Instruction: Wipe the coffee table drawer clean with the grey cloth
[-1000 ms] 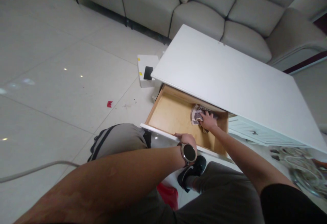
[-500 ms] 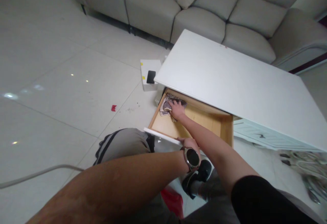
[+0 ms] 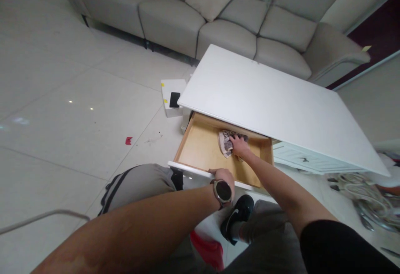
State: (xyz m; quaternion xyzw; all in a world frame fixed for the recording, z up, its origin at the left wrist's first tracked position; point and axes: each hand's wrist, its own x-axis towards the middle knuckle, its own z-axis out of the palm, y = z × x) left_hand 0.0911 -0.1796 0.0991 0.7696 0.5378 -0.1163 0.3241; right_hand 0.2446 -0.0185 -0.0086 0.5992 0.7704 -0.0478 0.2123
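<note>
Inside the pulled-out wooden drawer (image 3: 200,140), my right hand (image 3: 240,145) presses on a brown-and-white patterned cloth (image 3: 224,144), its fingers bent over the fabric. The crumpled cloth lies on the drawer floor towards the back, right of the middle, and the hand covers part of it. My left hand (image 3: 225,176), with a watch (image 3: 223,190) at the wrist, grips the top edge of the drawer's white front. Its fingertips are partly hidden behind that edge.
The drawer belongs to a white coffee table (image 3: 268,95). Behind stands a grey sofa (image 3: 171,18). A white box (image 3: 171,85) with a black flat object on it is left of the table. A red scrap (image 3: 128,140) lies on the tiles; coiled hoses or cables (image 3: 359,186) lie at right.
My right hand has slid the cloth from the drawer's left back corner towards the right. My left hand keeps hold of the drawer front. The view has shifted slightly.
</note>
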